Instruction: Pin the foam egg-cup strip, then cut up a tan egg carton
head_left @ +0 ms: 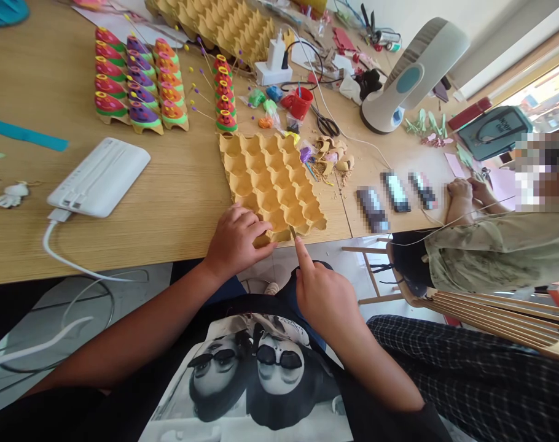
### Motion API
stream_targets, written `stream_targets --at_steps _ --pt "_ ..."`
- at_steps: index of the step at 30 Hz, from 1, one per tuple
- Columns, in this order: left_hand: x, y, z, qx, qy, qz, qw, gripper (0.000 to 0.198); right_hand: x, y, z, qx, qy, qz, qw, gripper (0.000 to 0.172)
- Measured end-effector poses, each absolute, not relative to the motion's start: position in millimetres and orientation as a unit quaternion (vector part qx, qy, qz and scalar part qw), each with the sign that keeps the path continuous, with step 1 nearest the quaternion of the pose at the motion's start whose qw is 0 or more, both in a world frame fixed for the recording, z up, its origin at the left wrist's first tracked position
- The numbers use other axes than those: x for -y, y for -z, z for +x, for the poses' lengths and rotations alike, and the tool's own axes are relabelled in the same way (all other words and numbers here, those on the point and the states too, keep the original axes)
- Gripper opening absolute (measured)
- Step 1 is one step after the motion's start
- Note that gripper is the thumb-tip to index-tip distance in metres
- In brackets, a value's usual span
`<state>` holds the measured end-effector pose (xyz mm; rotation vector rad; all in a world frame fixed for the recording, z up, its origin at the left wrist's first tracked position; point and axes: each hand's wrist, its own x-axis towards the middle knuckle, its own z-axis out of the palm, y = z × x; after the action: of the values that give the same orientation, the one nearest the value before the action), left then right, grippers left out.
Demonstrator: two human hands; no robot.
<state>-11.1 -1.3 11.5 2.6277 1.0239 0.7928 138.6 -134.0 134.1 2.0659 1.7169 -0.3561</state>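
Black shirt [242, 423] with a black-and-white print lies closest, and beyond it a yellow egg tray [255, 161] sits at the near edge of the table [178, 184], cups facing up. Taking the tray as the centre of the dial, the left hand [236, 240] is at seven o'clock, half closed, its fingers and thumb gripping the near edge. At five o'clock the right hand [328, 298] is curled shut around a thin blade [293, 232], index finger stretched along it; the blade touches the tray's near rim, and its handle is hidden.

Torn cardboard scraps [330, 161] lie just beside the tray at two o'clock, near a pair of scissors [328, 123]. A red cup [301, 104] stands at one o'clock. Towards eleven is a red painted strip [225, 98]; at ten, three more painted strips [141, 92] stand side by side. A white power bank [109, 172] lies at nine. Three phones [372, 210] lie at three, with another person's hands [466, 189] beyond.
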Motion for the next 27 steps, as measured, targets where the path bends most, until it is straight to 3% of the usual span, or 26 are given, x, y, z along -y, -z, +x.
stream_targets --at_steps 11,27 --pt "2 -11 -11 -0.342 -0.283 0.890 0.102 0.034 115 -169 135 -0.630 0.090 0.719 0.279 0.065" --pt "2 -10 -10 -0.337 -0.301 0.887 0.100 0.030 90 -188 142 -0.650 0.101 0.698 0.285 0.059"
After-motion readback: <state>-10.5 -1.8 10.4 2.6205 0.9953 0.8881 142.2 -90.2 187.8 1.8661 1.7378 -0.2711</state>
